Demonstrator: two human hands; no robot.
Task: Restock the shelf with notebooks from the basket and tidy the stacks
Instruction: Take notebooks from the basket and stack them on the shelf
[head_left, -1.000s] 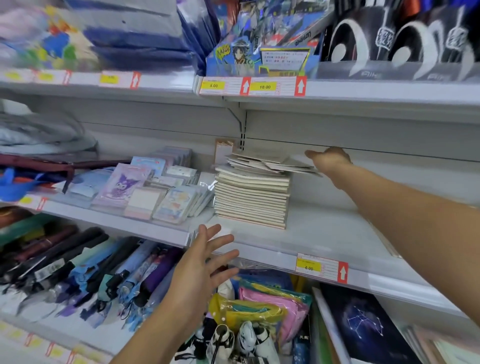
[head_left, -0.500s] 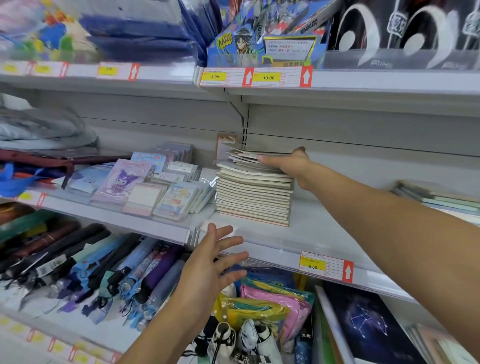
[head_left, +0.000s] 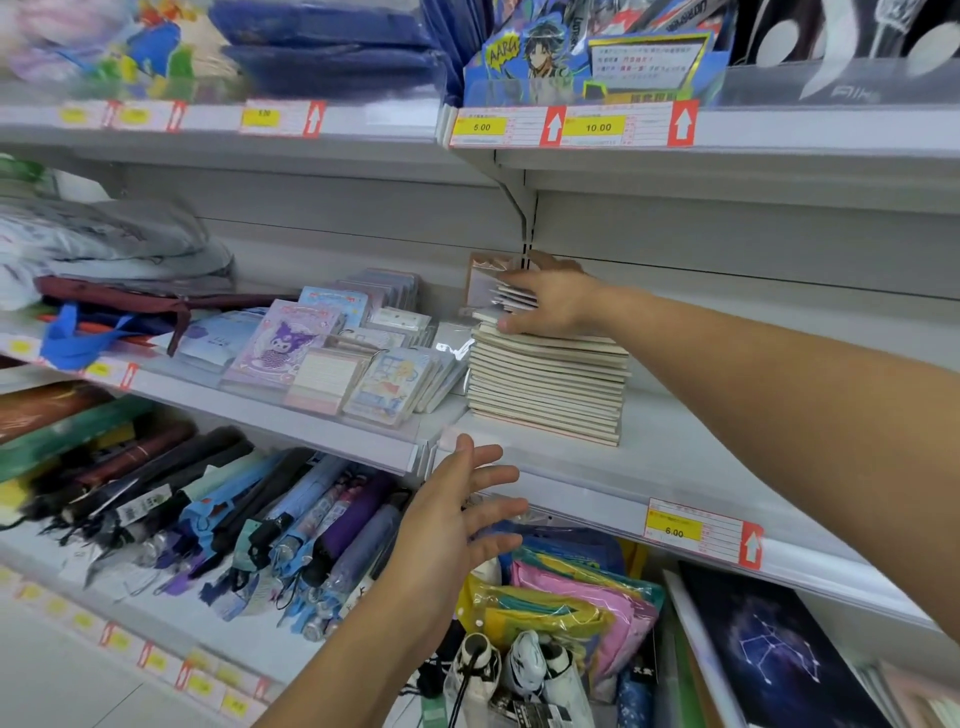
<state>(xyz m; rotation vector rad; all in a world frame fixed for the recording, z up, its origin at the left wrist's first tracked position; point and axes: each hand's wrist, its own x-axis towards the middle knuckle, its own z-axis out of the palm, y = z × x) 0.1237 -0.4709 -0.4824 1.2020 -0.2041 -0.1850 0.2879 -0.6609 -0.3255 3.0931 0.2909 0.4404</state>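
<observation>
right hand: fingers flat, pressing top of notebook stack
left hand: fingers spread, empty, below shelf edge

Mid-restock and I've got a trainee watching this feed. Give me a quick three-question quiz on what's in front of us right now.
1. True or false: the right hand lies on top of the notebook stack.
2. Which price shows on the yellow tag on the rail of the stack's own shelf? A) 5.00 B) 6.00 C) 10.00
3. Fill in: the left hand hangs in front of the shelf rail with its fingers ____.

Key: 1 true; 2 B; 3 spread, holding nothing.
</observation>
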